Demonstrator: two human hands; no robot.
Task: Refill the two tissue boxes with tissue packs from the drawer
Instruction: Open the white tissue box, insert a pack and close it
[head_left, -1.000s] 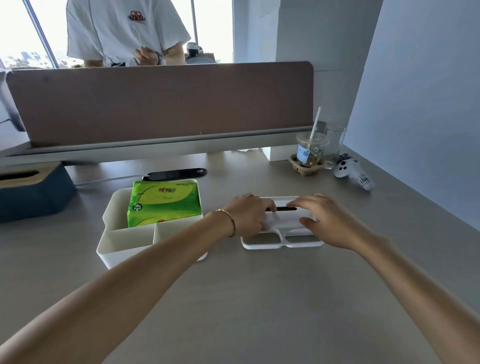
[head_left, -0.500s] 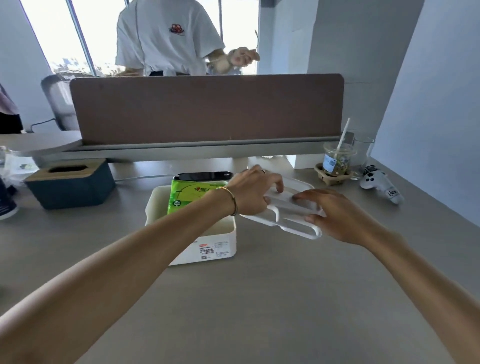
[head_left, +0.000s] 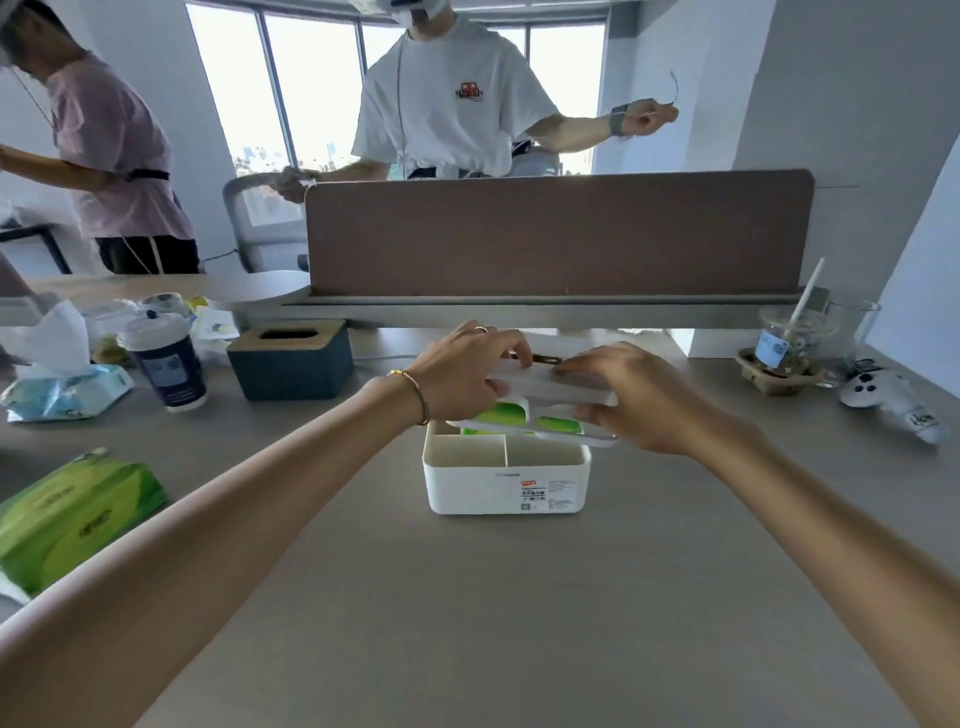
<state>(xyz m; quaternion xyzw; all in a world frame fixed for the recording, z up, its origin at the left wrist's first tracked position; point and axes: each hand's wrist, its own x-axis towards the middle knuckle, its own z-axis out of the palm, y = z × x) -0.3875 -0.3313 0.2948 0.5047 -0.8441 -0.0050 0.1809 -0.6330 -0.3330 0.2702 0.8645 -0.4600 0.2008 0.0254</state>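
Observation:
A white tissue box stands mid-desk, its front compartments bare. A green tissue pack lies in its rear part, showing through openings in the white lid. Both hands hold that lid just above the box: my left hand grips its left end, my right hand its right end. A second box, dark blue with a wooden slotted top, stands to the left. Another green tissue pack lies at the desk's left edge.
Left of the blue box stand a dark cup and a soft blue tissue packet. At the right are a plastic drink cup with straw and a white controller. A brown divider panel closes the back; two people stand beyond it.
Both hands lifted the white lid off the desk and carried it left over the white box. The view rose and widened, revealing the left side of the desk.

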